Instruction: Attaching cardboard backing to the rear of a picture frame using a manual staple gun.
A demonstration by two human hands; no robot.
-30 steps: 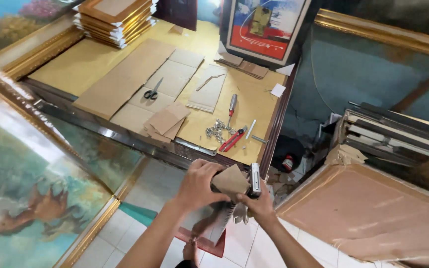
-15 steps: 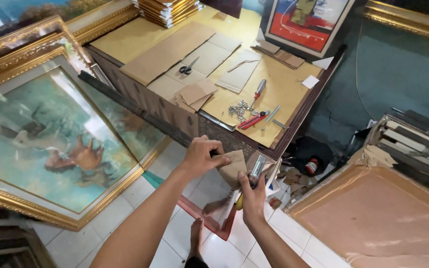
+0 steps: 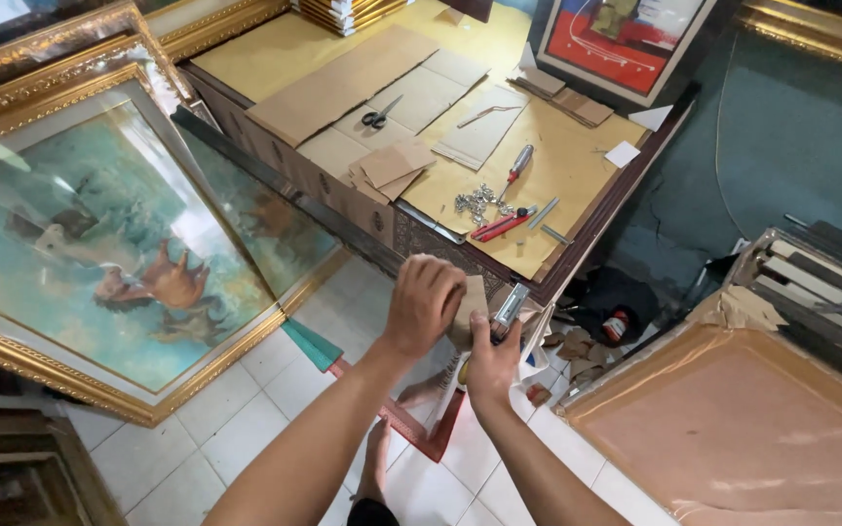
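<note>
The left hand (image 3: pixel 424 304) grips one cardboard piece (image 3: pixel 470 302) below the desk (image 3: pixel 577 185) edge; the right hand (image 3: pixel 489 360) is clenched around one utility knife (image 3: pixel 509 312) touching it. On the desk lie one pair of scissors (image 3: pixel 380 115) and two red-handled tools (image 3: pixel 505 222).

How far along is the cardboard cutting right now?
Done: several cut cardboard pieces lie on the table. In hand: the left hand grips a small cardboard piece while the right hand holds a utility knife against it. Left: the large cardboard sheet looks uncut.
</note>
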